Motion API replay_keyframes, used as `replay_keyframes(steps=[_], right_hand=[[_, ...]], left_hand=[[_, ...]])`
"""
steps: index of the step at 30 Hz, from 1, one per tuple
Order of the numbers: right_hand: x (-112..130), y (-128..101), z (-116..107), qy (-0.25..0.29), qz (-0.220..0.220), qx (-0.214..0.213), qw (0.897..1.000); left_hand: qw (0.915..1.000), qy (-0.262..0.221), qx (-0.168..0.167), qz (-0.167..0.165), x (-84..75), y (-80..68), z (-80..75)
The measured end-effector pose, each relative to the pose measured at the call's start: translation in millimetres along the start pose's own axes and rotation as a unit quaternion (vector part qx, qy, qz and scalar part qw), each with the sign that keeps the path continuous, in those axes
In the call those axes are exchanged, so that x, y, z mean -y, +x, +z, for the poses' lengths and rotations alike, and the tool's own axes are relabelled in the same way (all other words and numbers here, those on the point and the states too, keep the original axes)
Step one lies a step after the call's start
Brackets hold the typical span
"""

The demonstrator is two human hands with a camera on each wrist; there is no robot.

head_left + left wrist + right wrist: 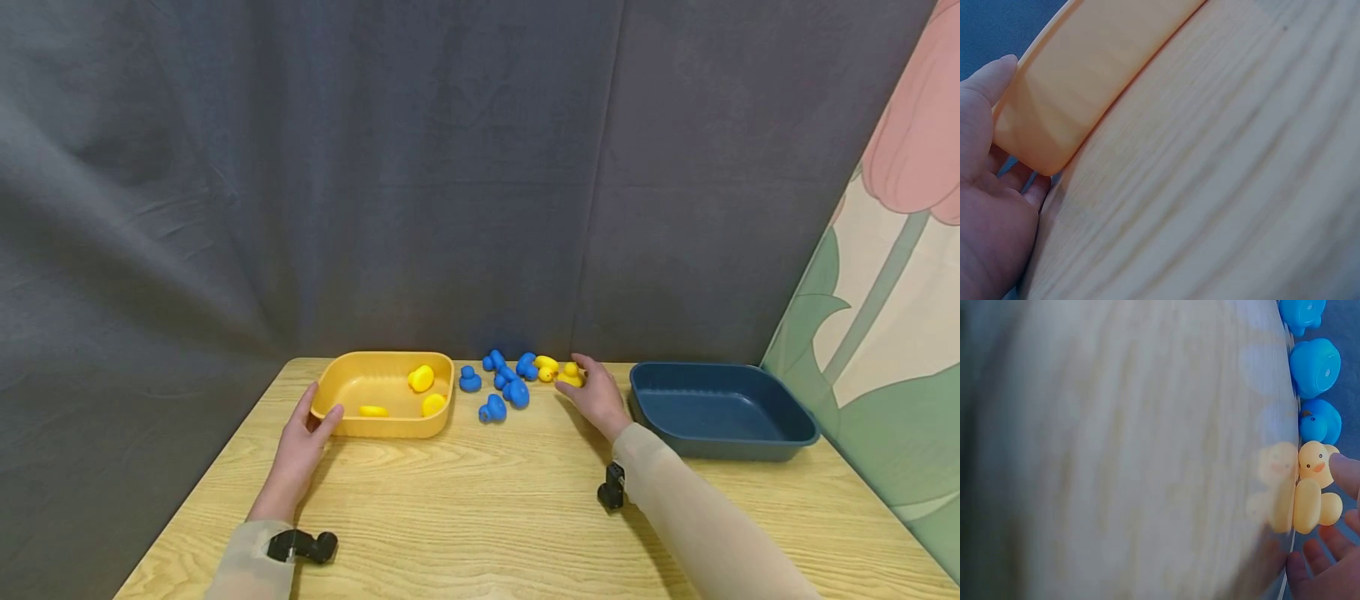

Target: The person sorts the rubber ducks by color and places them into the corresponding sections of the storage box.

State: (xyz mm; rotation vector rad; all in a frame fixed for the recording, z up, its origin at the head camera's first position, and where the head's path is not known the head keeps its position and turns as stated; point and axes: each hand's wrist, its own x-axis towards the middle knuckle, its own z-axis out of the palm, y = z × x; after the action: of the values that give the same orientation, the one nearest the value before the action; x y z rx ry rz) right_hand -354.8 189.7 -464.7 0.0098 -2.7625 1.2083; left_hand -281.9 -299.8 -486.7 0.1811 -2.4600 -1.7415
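My left hand (pixel 295 454) holds the left end of a yellow plastic tub (pixel 390 428), its thumb at the front corner and its fingers along the left side. Inside the tub lie three yellow rubber ducks, one (pixel 422 379) near the back right. My right hand (pixel 597 396) reaches to a yellow rubber duck (pixel 571 375), thumb and fingers spread on either side of it. A second yellow duck (pixel 546 368) is just left of that one. In the right wrist view, space shows between the fingers and the nearer yellow duck (pixel 1307 506).
Several blue rubber ducks (pixel 516 393) lie scattered between the yellow tub and my right hand. A dark blue tub (pixel 742 448) stands at the right of the wooden table (pixel 465 517). A grey curtain (pixel 450 183) hangs behind the table's back edge.
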Motion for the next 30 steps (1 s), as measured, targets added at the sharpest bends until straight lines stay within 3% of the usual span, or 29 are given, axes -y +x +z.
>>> replay_keyframes(steps=[15,30], right_hand=[[-5.0,2.1,1.2,-0.007,0.011,0.029,0.999],[-5.6,-0.7,0.3,-0.002,0.004,0.027,1.0]], left_hand=[[1.0,-0.002,0.003,0.005,1.1,-0.3,-0.3],[1.0,-0.002,0.002,0.001,0.1,-0.3,0.2]])
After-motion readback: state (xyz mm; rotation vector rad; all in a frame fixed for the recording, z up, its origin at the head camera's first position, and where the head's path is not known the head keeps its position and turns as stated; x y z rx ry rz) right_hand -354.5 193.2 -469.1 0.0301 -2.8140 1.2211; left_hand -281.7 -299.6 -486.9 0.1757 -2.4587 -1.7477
